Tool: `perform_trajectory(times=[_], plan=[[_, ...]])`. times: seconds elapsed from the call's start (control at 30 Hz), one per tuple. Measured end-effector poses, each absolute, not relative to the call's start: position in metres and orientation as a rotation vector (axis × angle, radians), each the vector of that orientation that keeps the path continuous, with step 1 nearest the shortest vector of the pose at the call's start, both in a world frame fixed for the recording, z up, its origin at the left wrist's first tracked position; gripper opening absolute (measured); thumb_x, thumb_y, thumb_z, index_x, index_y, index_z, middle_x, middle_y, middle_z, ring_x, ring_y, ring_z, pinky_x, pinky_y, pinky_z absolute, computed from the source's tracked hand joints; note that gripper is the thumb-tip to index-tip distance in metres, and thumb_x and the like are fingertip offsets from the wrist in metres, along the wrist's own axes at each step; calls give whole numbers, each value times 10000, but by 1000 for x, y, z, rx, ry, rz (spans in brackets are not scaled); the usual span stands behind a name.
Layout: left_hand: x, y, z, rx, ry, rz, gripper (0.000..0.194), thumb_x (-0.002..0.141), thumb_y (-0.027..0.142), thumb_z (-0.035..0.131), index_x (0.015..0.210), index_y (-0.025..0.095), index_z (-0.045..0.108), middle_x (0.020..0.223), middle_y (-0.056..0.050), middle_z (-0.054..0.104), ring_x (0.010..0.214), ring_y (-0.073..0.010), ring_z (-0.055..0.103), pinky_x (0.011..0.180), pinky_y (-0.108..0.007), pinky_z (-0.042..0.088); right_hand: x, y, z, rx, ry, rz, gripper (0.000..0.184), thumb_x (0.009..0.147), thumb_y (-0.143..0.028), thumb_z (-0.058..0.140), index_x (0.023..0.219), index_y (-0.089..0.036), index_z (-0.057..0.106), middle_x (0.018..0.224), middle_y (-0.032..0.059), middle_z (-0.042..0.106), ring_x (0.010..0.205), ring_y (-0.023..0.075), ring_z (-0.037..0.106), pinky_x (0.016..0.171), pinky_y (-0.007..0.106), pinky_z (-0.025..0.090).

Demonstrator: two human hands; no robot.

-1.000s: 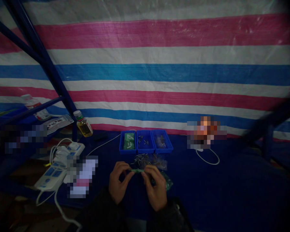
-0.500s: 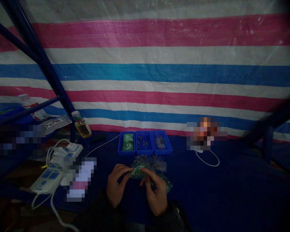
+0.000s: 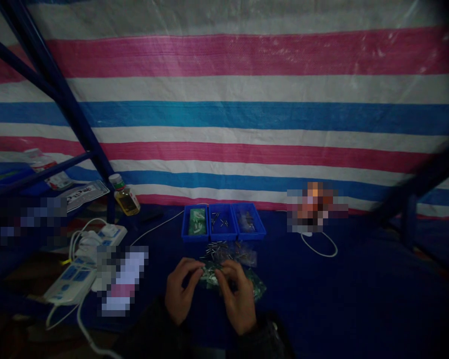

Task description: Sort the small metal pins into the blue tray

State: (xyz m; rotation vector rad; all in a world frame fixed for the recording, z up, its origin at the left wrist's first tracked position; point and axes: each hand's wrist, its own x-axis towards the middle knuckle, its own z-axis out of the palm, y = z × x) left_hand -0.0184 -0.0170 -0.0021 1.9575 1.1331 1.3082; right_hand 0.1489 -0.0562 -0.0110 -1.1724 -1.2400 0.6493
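Note:
My left hand (image 3: 181, 290) and my right hand (image 3: 236, 298) meet low over the dark blue cloth, their fingertips pinching a small green circuit board (image 3: 211, 275) from either side. Its edges are partly hidden by my fingers. Just beyond my hands lies a loose heap of small metal pins (image 3: 220, 252) on a clear plastic bag (image 3: 247, 257). A second green board (image 3: 257, 284) sits by my right hand's outer side, partly covered by that hand.
A blue three-compartment parts tray (image 3: 198, 234) holds green pieces, pins and small parts. To the left are white power strips (image 3: 69, 284) with cables and an oil-coloured bottle (image 3: 125, 197). A striped tarpaulin (image 3: 224, 119) and blue steel frame bars (image 3: 60, 104) stand behind.
My hands have dropped lower and closer together, and the board now sits down near the pin heap instead of held up level. The view has shifted slightly.

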Motion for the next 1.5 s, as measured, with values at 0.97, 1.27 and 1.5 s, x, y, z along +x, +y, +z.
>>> perform_trajectory(times=[0.97,1.27,1.5], plan=[[-16,38,41,1827,1292,1259,294,955,325,621,1225,211,593,837,-8,736,806,-195,706,808,-309,521,153,-58,-7,-1352,-1329,375,460,1023,-380,505,605,-221,400,539,-65,405,482,99,415,504,244,316],[-16,101,38,2221,1599,1144,362,887,245,680,1245,205,639,1082,-105,699,1084,-311,614,999,-474,452,155,-60,-11,-1319,-1124,179,591,985,-313,592,548,-231,202,560,-90,144,463,76,175,470,270,188],[-13,115,31,2754,1280,593,469,1013,334,522,1478,286,481,1561,-74,468,1445,-304,388,1166,-489,315,169,-64,-7,-1385,-810,222,533,980,-388,606,611,-248,248,590,-83,223,509,103,252,517,267,270]])
